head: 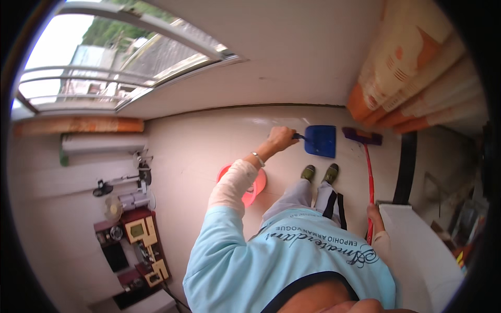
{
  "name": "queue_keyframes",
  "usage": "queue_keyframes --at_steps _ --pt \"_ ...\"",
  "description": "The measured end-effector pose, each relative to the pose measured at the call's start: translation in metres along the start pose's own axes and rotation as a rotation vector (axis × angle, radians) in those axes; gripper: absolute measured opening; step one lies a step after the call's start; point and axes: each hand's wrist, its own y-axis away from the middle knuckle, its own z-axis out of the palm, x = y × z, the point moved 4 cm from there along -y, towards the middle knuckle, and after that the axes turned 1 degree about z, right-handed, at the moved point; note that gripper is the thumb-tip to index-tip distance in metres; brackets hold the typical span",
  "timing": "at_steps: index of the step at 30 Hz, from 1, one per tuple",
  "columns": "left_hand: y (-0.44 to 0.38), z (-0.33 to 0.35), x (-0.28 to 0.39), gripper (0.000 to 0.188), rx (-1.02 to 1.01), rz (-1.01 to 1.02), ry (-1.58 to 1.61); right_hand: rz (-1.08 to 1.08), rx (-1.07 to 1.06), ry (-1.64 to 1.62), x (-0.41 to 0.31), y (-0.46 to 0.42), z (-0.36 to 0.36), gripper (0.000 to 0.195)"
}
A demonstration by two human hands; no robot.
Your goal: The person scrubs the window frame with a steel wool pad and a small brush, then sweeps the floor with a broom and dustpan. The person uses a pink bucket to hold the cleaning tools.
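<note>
My left hand (282, 137) is closed around the dark handle of a blue plastic dustpan (321, 146), arm stretched forward over the tiled floor. The pan's mouth faces right, towards a purple broom head (362, 137) a short way off. A long red broom handle (370, 180) runs from that head back to my right hand (375, 218), which grips it close to my right side. Small dark bits (355, 148) lie on the floor beside the bristles. My shoes (331, 173) stand just behind the dustpan. Under my left forearm is a pink bucket (261, 184), partly hidden by the sleeve.
A wall with a barred window (129, 74) runs ahead. Orange-patterned curtains (415, 78) hang at the front right, near a dark floor strip (405, 168). A white-topped piece of furniture (415, 234) stands close on my right. Fans (113, 207) and a dark red cabinet (156, 238) are on the left.
</note>
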Motion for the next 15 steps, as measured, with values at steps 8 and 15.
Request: queue_keyframes --at_steps 8,15 --pt "-0.008 -0.010 -0.003 0.028 -0.007 0.011 0.004 0.282 0.086 -0.317 -0.090 0.124 -0.053 0.019" --pt "-0.031 -0.005 0.006 0.027 -0.058 0.161 -0.048 0.291 0.081 -0.613 -0.114 0.119 -0.040 0.018"
